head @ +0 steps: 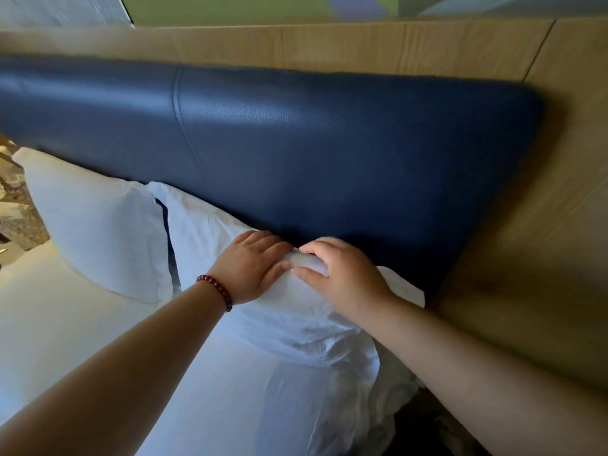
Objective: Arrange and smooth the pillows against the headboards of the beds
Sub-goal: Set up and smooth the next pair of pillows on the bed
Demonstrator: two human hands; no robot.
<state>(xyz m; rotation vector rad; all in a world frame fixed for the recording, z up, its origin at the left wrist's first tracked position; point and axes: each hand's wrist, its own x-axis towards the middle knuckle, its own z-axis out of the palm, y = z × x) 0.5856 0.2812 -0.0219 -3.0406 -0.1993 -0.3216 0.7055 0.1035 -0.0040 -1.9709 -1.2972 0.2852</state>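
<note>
While the person is leaning over the bed, both grips are sitting on the top edge of the near pillow. That pillow is standing propped against the navy headboard, toward the right end of it.

The left grip, the one with the red bead bracelet on the wrist, is curling its fingers over the top seam with the thumb in front, so it's clamping on the pillow. The right grip is doing the same just beside it, pinching a bunched bit of the case between thumb and fingers. The two are nearly touching.

Stuff that's looking risky imo:

- **Creasing:** both grips are crowding the middle of the edge. Any tug from there is probably going to be dragging the case into a peak and leaving creases instead of smoothing it.
- **Tipping off the side:** the pillow's lower right corner is looking rumpled and is hanging toward the bed's edge by the wooden wall panel. A shove that way might be tipping it off the side.
- **Bumping the other one:** pulling left could be knocking it into the far pillow, which is sitting neatly just beside it with only a thin gap.

The fingers are coming out a bit blurry too, so how much fabric they're holding is hard to tell.
</note>
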